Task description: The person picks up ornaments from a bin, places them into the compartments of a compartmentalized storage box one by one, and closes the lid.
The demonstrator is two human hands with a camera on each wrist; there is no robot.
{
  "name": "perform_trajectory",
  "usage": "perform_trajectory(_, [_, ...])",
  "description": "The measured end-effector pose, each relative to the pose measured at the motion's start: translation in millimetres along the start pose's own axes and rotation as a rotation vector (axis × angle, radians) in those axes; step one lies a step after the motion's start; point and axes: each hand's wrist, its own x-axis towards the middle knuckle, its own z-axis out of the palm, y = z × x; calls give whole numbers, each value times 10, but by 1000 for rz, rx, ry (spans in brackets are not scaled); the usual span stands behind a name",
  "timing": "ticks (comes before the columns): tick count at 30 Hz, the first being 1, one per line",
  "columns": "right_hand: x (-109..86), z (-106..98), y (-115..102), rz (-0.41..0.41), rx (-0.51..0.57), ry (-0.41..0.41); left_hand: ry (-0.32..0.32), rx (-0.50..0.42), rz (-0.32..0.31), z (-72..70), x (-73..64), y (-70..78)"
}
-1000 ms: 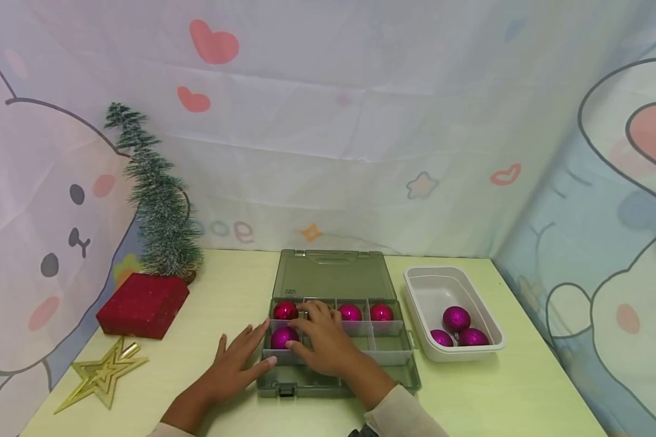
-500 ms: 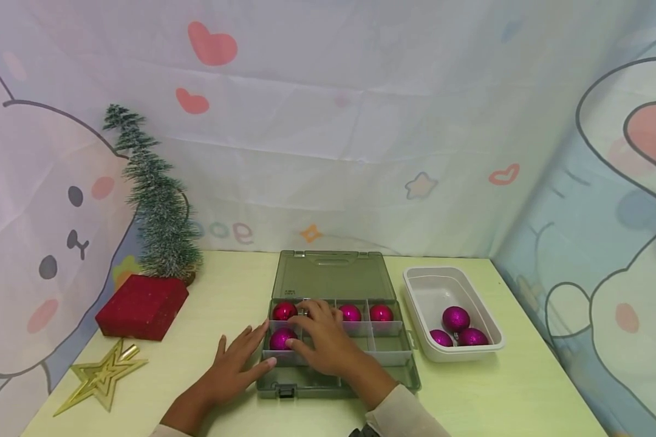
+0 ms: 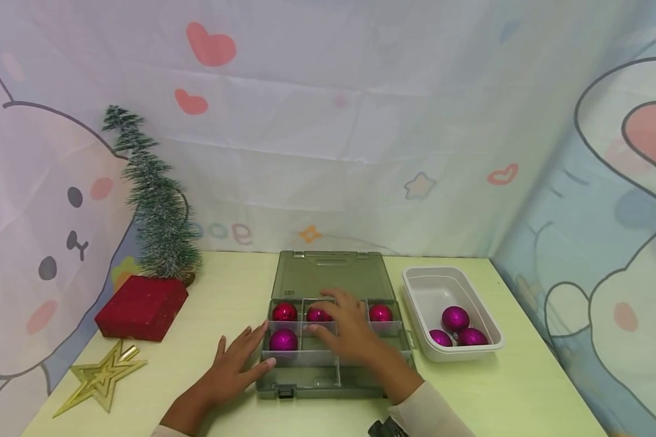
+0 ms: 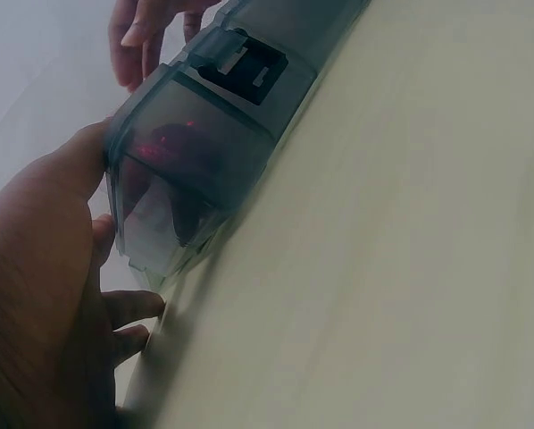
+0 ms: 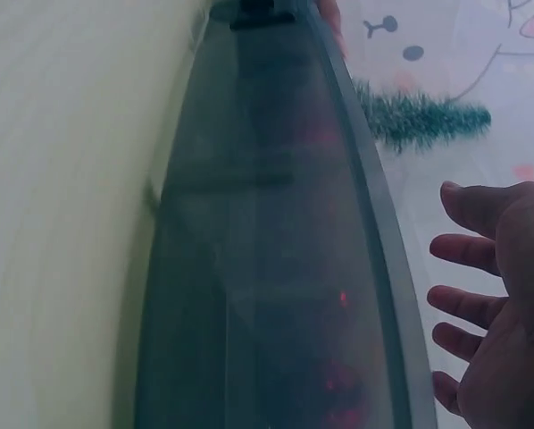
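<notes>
A grey-green plastic organizer box (image 3: 310, 377) lies with its lid (image 3: 333, 276) laid back. Shiny red Christmas balls (image 3: 284, 312) sit in its back-row compartments, and a glittery magenta ball (image 3: 283, 340) is in the middle row at the left. My left hand (image 3: 235, 366) rests against the box's left edge, fingers straight; the left wrist view shows its thumb on the box wall (image 4: 204, 134). My right hand (image 3: 347, 331) hovers over the back row, fingers spread and holding nothing. It covers the third back compartment. In the right wrist view the right hand (image 5: 504, 295) is apart from the box.
A white tub (image 3: 415, 309) with 3 glittery magenta balls (image 3: 456, 318) stands to the right of the box. On the left are a small Christmas tree (image 3: 161, 212), a red box (image 3: 142, 306) and a gold star topper (image 3: 102, 377). A printed cloth hangs behind the table.
My right hand has lifted and shifted right, off the second back compartment, showing the red ball there and hiding the third ball. My left hand stays in place.
</notes>
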Motion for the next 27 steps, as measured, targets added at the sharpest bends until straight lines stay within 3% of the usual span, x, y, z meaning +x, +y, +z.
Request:
perform_trajectory(16, [-187,-326,178,-16,-11,76,-1,1,-6,-16,-11,23])
perform_trajectory(27, [-482,-711,494,24,-30,132,7,6,3,2,-10,29])
